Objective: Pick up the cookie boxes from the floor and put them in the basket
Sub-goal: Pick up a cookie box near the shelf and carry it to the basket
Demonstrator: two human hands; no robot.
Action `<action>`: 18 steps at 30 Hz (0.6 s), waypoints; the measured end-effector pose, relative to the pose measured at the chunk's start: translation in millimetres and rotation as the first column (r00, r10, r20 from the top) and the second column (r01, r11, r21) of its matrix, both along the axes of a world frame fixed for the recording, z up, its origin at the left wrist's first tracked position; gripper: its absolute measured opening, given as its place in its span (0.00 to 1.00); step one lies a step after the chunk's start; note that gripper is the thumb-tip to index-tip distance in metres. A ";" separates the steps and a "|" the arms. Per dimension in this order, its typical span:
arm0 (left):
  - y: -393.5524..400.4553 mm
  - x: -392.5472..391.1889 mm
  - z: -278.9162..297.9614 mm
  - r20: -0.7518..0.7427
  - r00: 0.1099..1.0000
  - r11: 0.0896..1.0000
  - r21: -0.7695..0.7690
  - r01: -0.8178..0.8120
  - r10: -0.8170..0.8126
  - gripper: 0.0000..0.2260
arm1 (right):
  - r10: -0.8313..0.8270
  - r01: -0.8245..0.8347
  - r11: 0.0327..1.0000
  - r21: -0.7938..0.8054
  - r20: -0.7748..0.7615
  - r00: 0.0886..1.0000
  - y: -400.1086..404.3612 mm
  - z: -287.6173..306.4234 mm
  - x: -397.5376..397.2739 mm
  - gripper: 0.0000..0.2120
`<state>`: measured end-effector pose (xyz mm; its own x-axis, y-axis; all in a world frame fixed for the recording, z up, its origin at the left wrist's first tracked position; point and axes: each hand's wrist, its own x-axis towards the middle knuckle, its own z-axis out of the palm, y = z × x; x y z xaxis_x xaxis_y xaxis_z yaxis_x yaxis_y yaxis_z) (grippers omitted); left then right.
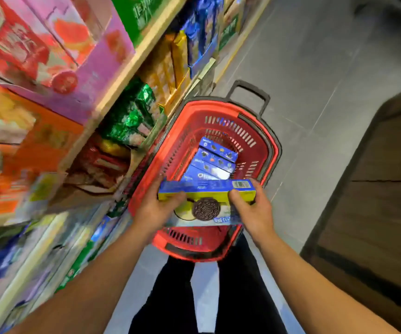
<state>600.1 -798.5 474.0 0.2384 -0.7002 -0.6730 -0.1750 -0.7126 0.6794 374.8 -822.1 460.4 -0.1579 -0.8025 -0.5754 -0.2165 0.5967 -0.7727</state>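
Glossy printed cardboard cookie box (206, 189), slotted red plastic basket (270, 150), matt grey floor tiles (315, 75).

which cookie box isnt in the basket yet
The yellow-edged cookie box, held by both hands above the red basket; the blue boxes already lie inside.

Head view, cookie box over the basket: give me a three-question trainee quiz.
1. True or false: both hands hold the yellow-and-blue cookie box.
2. The box is (A) on the floor, (B) above the red basket, (C) on a shelf?
3. What already lies in the basket?

Key: 1 true, the left hand and right hand each have a grip on one end. 2 B. 3 blue cookie boxes.
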 end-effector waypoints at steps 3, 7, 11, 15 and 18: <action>-31.3 -8.3 -31.3 0.067 0.994 0.994 0.085 0.075 -0.081 0.24 | 0.053 -0.049 0.994 0.099 -0.030 0.998 -23.5 -44.5 -7.1 0.14; -74.8 -19.9 -81.1 0.203 0.955 0.976 0.067 0.206 -0.216 0.21 | 0.058 -0.048 0.987 0.157 -0.062 0.996 -51.6 -99.2 -14.7 0.16; -119.0 -22.6 -169.4 0.266 0.918 0.954 0.133 0.268 -0.295 0.34 | -0.012 0.029 0.974 0.224 -0.075 0.997 -97.0 -179.9 -15.2 0.13; -148.1 -27.1 -246.6 0.320 0.872 0.926 0.199 0.322 -0.372 0.34 | -0.024 0.056 0.968 0.246 -0.133 0.991 -114.9 -251.1 -17.4 0.17; -167.3 -33.2 -309.1 0.326 0.874 0.932 0.149 0.329 -0.360 0.35 | -0.059 0.111 0.962 0.247 -0.208 0.976 -123.7 -305.3 -21.3 0.14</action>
